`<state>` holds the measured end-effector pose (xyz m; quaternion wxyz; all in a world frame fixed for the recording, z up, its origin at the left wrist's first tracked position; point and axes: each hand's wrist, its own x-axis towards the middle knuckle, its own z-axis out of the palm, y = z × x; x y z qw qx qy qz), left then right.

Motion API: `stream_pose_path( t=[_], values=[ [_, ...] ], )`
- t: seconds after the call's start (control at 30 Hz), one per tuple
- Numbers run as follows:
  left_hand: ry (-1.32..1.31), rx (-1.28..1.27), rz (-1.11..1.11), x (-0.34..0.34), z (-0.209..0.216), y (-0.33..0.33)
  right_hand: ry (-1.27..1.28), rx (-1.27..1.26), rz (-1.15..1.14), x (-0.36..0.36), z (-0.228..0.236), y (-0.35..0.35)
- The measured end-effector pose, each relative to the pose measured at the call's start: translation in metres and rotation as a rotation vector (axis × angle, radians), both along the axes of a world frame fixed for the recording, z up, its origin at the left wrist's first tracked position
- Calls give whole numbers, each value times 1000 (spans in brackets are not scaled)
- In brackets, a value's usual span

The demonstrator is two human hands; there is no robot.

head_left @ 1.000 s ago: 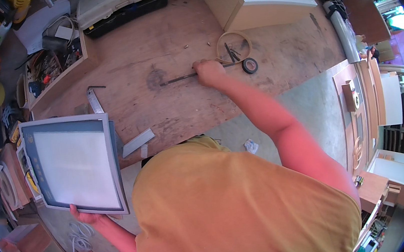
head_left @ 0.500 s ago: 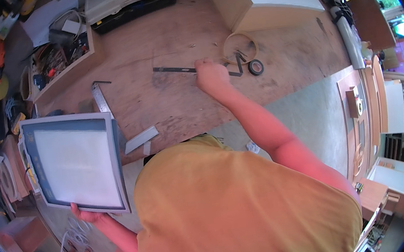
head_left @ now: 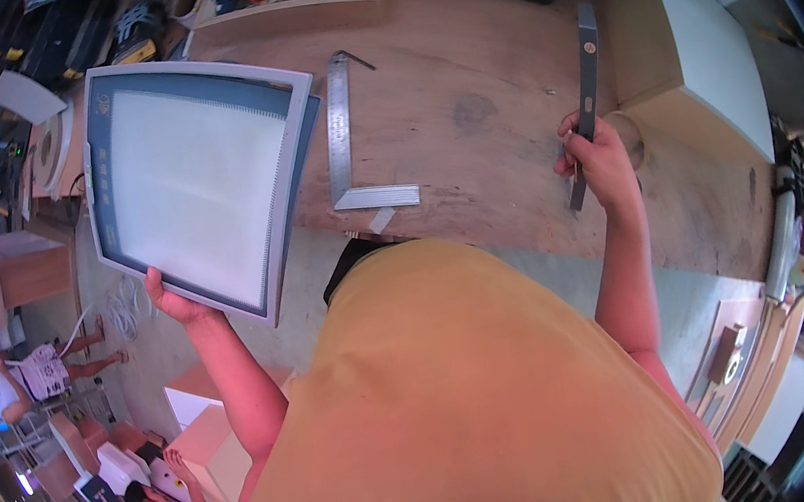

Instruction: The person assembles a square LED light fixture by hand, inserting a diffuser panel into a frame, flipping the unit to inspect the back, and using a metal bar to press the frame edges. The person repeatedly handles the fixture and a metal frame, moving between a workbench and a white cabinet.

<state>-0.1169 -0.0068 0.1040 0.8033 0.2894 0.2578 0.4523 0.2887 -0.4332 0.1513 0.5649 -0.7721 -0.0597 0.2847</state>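
The dark flat metal bar (head_left: pixel 588 73) is in the right hand (head_left: pixel 602 164), held over the right part of the tabletop (head_left: pixel 482 166) with its bent end pointing away from the body. The right fingers are closed around its lower half, so the longer part projects beyond the grip; a hold nearer the middle should balance better. The ends are best turned clear of the cabinet box (head_left: pixel 713 42) and the wooden ring (head_left: pixel 633 137) partly hidden by the hand.

The left hand (head_left: pixel 185 306) grasps the grey-framed panel (head_left: pixel 198 181) by its lower edge, the fingers behind it hidden. Held only there, it could tip; a level wrist helps. Swinging it right would risk catching the metal try square (head_left: pixel 340 143) and hex key (head_left: pixel 357 60).
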Motion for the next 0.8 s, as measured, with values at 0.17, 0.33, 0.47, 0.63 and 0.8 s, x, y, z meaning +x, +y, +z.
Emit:
stream_pose_path(
  t=[0.17, 0.33, 0.47, 0.63, 0.8],
  values=[
    [-43, 8, 78, -34, 14, 1, 86, 23, 230, -15, -27, 47],
    [-68, 16, 155, -60, 12, -17, -370, -251, 539, -39, -96, 119],
    [-96, -67, 226, -82, 8, -49, -539, -466, 788, -87, -98, 165],
    [-85, -102, 324, -102, 12, -64, -628, -533, 1026, -120, -113, 175],
    [-190, -123, 377, -116, 5, -63, -789, -666, 992, -109, -154, 174]
  ],
)
